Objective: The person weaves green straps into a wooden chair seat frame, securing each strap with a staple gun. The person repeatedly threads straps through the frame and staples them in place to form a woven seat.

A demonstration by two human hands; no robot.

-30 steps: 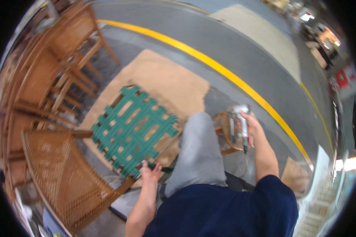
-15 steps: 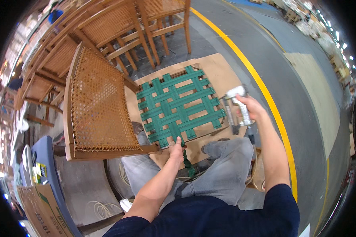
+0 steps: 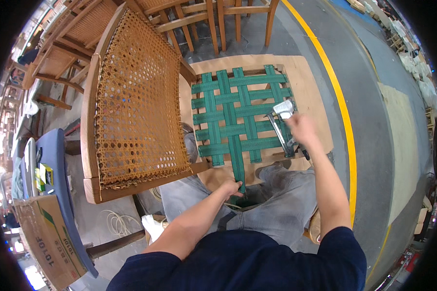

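Note:
A wooden chair lies in front of me, with its cane back (image 3: 138, 97) at the left and its seat frame crossed by interlaced green webbing (image 3: 230, 112). My left hand (image 3: 229, 188) is closed on the loose near end of one webbing strap (image 3: 237, 165), which hangs over the seat's front edge toward my lap. My right hand (image 3: 303, 130) grips a silver staple gun (image 3: 282, 109) by its handle. The staple gun is over the right side of the seat, and I cannot tell whether it touches the webbing. My right fingertips are blurred.
Brown cardboard (image 3: 311, 92) lies under the seat. More wooden chairs (image 3: 184, 22) stand beyond and to the far left. At the left are a blue padded panel (image 3: 58, 155), a cardboard box (image 3: 51, 237) and a coiled pale hose (image 3: 119, 223). A yellow floor line (image 3: 344, 114) runs along the right.
My left hand has drawn the strap end toward me, so it stretches straighter past the front edge. The staple gun has come in from beside the seat to above its right side.

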